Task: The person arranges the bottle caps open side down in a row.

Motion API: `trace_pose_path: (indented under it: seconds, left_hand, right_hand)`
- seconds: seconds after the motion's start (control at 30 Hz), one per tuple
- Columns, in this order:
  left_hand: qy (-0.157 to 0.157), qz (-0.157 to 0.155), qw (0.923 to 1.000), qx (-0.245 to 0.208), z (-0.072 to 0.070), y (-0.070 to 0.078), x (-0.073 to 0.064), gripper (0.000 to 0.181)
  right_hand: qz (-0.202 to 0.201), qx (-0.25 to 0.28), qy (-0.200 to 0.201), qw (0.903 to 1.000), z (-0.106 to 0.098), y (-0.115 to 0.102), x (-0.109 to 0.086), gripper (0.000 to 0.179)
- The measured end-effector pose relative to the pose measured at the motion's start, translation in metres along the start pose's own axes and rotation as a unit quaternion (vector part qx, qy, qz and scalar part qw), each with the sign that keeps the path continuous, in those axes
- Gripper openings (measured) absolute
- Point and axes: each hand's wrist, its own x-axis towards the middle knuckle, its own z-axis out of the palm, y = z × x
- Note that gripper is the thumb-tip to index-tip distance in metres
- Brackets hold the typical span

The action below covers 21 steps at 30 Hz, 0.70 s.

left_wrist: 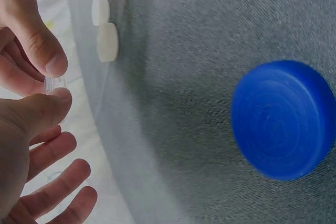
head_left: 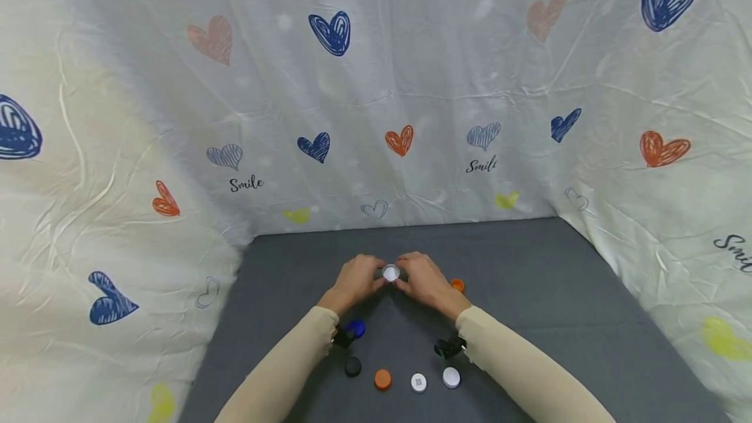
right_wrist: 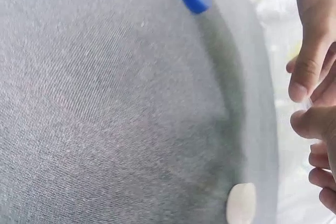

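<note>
A small round clear-white piece point(head_left: 391, 273) is held just above the grey table point(head_left: 529, 279), a little behind its middle. My left hand point(head_left: 373, 279) pinches it from the left and my right hand point(head_left: 408, 279) pinches it from the right, fingertips almost meeting. In the left wrist view the clear piece point(left_wrist: 55, 83) sits between two thumb tips, with the other fingers point(left_wrist: 58, 182) loosely spread below. The right wrist view catches only fingertips point(right_wrist: 310, 77) at its right edge; the piece is hard to make out there.
Near my forearms lie loose caps: blue point(head_left: 355, 328), black point(head_left: 352, 366), orange point(head_left: 382, 379) and two white ones point(head_left: 418, 382) point(head_left: 451, 377). Another orange cap point(head_left: 457, 285) lies right of my right hand. A heart-printed sheet point(head_left: 376, 116) walls the table on three sides.
</note>
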Motion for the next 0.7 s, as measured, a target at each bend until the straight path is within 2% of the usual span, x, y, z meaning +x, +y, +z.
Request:
trace_pose_path:
  seconds: [0.37, 0.7]
  left_hand:
    - [0.054, 0.030, 0.9981, 0.001, -0.026, 0.011, -0.017, 0.034]
    - [0.093, 0.069, 0.9932, 0.012, -0.049, 0.024, -0.034, 0.033]
  right_hand:
    - [-0.030, 0.009, 0.043, 0.9986, -0.027, -0.014, -0.009, 0.033]
    - [-0.061, 0.010, 0.082, 0.9947, -0.053, -0.029, -0.022, 0.034]
